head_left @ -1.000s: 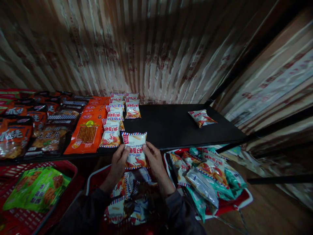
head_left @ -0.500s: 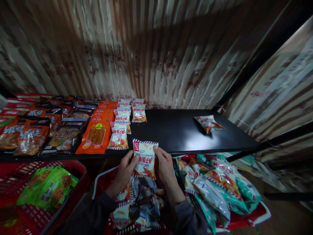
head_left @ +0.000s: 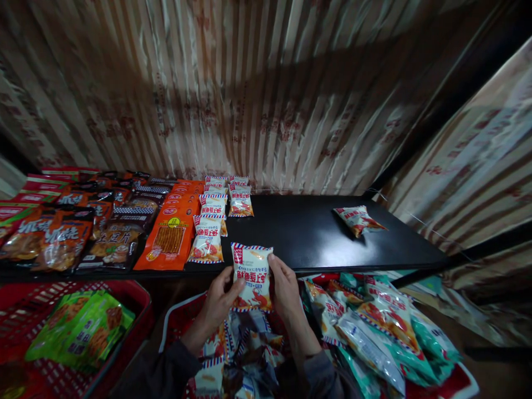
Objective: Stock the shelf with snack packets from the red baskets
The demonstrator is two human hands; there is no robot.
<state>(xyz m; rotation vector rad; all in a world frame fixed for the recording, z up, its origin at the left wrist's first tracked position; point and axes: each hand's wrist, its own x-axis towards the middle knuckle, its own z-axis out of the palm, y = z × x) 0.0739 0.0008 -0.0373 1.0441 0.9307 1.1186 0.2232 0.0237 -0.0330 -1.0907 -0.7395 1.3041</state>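
Note:
Between my two hands a white snack bag (head_left: pixel 252 277) with red print and a striped edge is held upright, its front facing me. My left hand (head_left: pixel 220 302) pinches its left side, thumb across the front. Along the right edge my right hand (head_left: pixel 286 285) closes on it, fingers partly behind the bag. The bag is just in front of the black shelf's edge (head_left: pixel 286 233), above a red basket (head_left: pixel 174 321) of similar bags. On the shelf, matching white bags (head_left: pixel 208 238) stand in two rows just beyond my left hand.
Orange packets (head_left: pixel 168 233), dark brown packets (head_left: pixel 112 238) and black-orange packets (head_left: pixel 62 238) fill the shelf's left. A lone white bag (head_left: pixel 358 219) lies at the right. Below are a left basket with green packets (head_left: pixel 83 327) and a right basket with teal bags (head_left: pixel 432 338). Patterned curtain (head_left: pixel 249 100) hangs behind.
The view has shifted slightly, so the shelf and baskets sit a little lower and to the right. Both hands still hold the white snack bag, which faces me slightly straighter.

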